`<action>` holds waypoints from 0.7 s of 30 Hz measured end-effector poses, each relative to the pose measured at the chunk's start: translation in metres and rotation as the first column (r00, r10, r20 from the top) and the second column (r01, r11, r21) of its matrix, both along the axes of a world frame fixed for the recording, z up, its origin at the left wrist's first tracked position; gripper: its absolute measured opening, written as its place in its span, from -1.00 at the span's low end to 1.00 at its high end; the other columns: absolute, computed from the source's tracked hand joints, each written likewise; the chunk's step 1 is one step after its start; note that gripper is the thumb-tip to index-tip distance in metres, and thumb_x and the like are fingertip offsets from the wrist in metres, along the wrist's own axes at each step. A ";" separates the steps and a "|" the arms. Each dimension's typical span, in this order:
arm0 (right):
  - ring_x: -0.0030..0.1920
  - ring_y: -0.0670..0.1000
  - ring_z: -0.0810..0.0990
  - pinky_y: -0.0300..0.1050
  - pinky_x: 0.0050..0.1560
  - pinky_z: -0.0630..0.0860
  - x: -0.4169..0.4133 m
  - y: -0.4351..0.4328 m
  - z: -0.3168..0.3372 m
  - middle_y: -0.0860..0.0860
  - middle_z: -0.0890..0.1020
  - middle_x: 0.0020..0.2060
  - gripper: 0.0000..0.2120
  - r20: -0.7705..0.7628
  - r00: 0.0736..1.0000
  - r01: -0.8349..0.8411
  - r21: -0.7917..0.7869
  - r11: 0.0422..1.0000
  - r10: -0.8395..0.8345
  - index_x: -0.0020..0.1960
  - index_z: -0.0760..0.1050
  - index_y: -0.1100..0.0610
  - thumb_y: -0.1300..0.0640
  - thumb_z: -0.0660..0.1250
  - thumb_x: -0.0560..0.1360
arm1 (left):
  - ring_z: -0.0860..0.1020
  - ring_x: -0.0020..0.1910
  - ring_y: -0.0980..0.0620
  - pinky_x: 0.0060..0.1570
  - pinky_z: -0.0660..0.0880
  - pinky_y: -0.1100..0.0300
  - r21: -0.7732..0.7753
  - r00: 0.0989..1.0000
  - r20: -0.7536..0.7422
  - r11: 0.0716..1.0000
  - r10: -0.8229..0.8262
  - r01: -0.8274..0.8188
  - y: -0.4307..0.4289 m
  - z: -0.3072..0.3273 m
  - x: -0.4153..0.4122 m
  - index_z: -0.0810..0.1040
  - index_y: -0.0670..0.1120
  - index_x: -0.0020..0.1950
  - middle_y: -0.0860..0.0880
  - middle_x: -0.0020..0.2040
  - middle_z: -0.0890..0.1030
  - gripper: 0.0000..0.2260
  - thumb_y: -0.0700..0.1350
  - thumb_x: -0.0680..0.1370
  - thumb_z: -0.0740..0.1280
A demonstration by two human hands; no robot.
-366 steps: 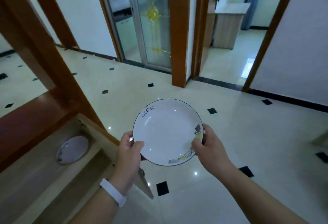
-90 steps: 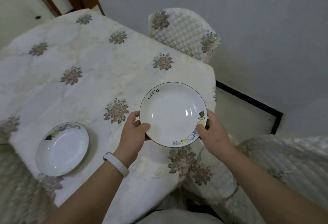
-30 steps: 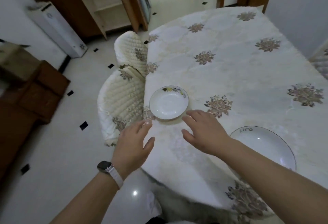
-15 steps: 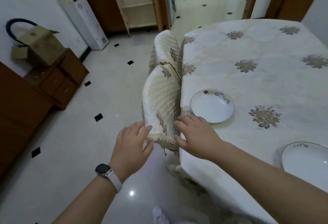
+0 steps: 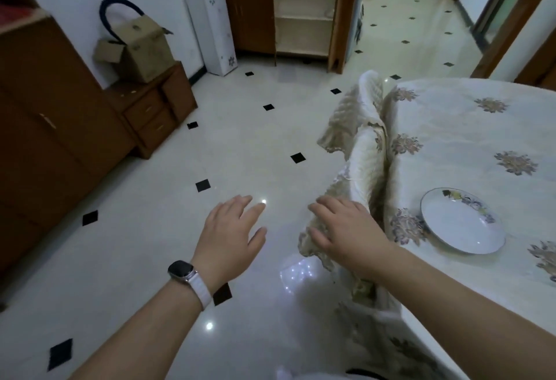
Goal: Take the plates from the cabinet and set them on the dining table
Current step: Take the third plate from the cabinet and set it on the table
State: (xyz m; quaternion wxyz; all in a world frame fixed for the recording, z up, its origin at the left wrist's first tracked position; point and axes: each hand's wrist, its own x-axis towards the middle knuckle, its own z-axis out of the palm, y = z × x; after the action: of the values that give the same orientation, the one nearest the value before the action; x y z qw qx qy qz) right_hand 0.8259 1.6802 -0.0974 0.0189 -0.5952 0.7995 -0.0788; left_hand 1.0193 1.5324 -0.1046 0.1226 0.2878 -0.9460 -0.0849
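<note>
Both hands are empty and extended forward, palms down, fingers loosely spread. The left hand hangs over bare floor, gripping nothing; a watch on a white strap sits on its wrist. The right hand is likewise open, its fingers pointing forward and slightly left, in front of the quilted back of the nearer chair. Contact between the fingertips and the chair cover cannot be determined.

One plate lies flat and right side up on the dining table, to the right of the right hand's knuckles and well apart from the fingers. The plate is round, so it has no long axis; its bowl faces up. The printed pattern sits on the far rim, away from the fingertips. The plate rests near the table edge closest to the chair, beside a floral motif on the tablecloth.

A second chair stands beyond the right fingertips, also pushed against the table.

Far ahead of the left fingertips, an open cabinet with pale shelves stands against the wall; no plates are discernible on the shelves. A white unit stands to its left. Further left, a cardboard box rests on a low wooden drawer unit.
</note>
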 end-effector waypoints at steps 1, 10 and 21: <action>0.28 0.09 0.44 -0.02 0.23 0.32 0.004 -0.009 0.001 0.01 0.48 0.33 -0.57 -0.006 1.000 -0.011 0.004 1.000 0.011 0.37 0.41 0.06 -0.10 0.16 0.56 | 0.45 0.33 -0.20 0.34 0.31 -0.14 0.004 1.000 -0.019 1.000 0.025 -0.025 -0.006 0.001 0.007 0.53 -0.09 0.34 -0.17 0.32 0.52 -0.60 0.03 0.54 0.27; 0.24 0.13 0.49 0.01 0.19 0.35 0.011 -0.070 0.005 0.03 0.54 0.27 -0.60 -0.025 0.997 -0.074 0.004 0.997 0.074 0.32 0.48 0.09 -0.05 0.27 0.54 | 0.41 0.36 -0.16 0.37 0.28 -0.10 0.060 0.982 -0.076 0.983 0.175 -0.171 -0.045 -0.013 0.041 0.52 -0.08 0.36 -0.15 0.35 0.50 -0.62 -0.01 0.56 0.34; 0.28 0.08 0.44 -0.01 0.24 0.32 -0.049 -0.177 -0.028 0.00 0.49 0.32 -0.56 0.009 0.993 -0.119 0.049 0.992 0.119 0.37 0.41 0.05 -0.12 0.17 0.57 | 0.44 0.33 -0.16 0.36 0.27 -0.08 0.021 0.983 -0.031 0.984 0.180 -0.180 -0.136 -0.024 -0.020 0.53 -0.07 0.34 -0.14 0.32 0.53 -0.62 -0.01 0.54 0.35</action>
State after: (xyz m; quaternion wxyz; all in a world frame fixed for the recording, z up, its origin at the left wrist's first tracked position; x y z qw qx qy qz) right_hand 0.7764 1.5030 -0.1254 0.0407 -0.6408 0.7643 -0.0596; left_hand 0.9993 1.3963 -0.1290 0.1424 0.3718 -0.9132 -0.0868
